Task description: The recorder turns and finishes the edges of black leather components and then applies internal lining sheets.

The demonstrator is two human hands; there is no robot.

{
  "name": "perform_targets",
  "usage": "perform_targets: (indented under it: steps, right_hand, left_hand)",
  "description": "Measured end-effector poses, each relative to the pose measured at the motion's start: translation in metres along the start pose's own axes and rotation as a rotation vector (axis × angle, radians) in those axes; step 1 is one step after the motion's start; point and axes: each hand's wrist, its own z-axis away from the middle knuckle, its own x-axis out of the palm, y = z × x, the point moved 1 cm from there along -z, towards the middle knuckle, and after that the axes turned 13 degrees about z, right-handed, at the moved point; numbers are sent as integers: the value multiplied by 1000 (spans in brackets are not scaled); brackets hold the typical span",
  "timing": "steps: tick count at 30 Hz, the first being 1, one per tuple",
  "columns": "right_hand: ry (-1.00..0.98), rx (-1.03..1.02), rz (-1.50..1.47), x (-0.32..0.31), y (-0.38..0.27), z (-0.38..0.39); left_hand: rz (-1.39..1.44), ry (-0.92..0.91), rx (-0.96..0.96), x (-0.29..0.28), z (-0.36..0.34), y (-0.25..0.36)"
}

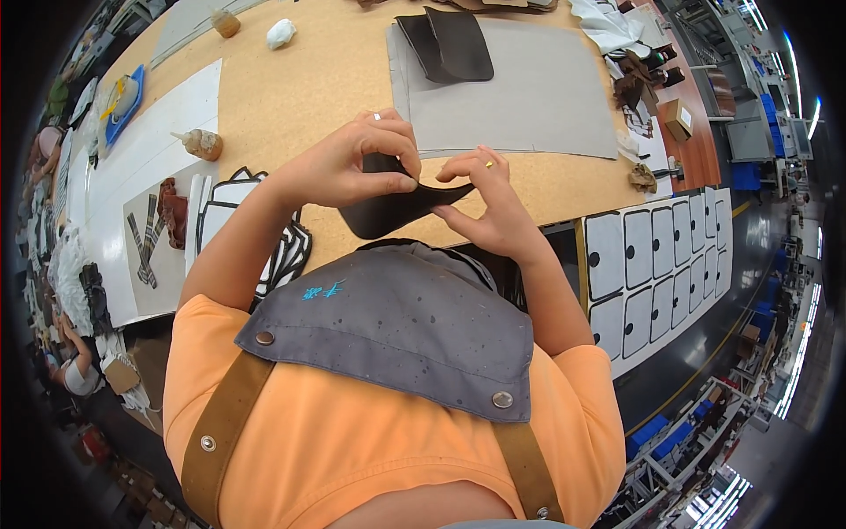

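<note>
Between my two hands, above the table's near edge, is a black leather-like piece (pixel 379 212) with rounded corners, bent along its upper edge. My left hand (pixel 374 159) pinches that edge between thumb and fingers. At the piece's right end, the thumb and fingers of my right hand (pixel 485 198) grip it from below and above. Farther off, a few similar black pieces (pixel 458 48) lie overlapping on a stack of grey sheets (pixel 520 97).
Glue-stained squeeze bottles (pixel 201 144) and a white crumpled wad (pixel 281 33) stand on the wooden tabletop (pixel 308 88). White panels with black edging (pixel 606 256) lie in rows on a board at right. More black-edged white pieces (pixel 238 207) are stacked by my left forearm.
</note>
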Motion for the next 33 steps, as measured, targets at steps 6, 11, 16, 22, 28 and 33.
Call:
perform_targets:
  steps: [6, 11, 16, 22, 28, 33]
  right_hand:
    - [-27, -3, -11, -5, 1, 1]
    - [3, 26, -97, -3, 2, 0]
    - [55, 59, -216, 3, 8, 0]
    - [177, 11, -332, 5, 12, 2]
    - [171, 30, -20, 7, -1, -5]
    - [203, 10, -29, 15, -4, -16]
  left_hand:
    - [-98, 0, 44, 0, 0, -4]
    - [-138, -6, 57, 1, 0, -4]
    - [-144, 6, 43, 1, 0, -5]
    - [199, 141, -91, -9, 5, -18]
    - [490, 175, -305, -3, 11, -27]
    - [477, 161, -286, 5, 6, -31]
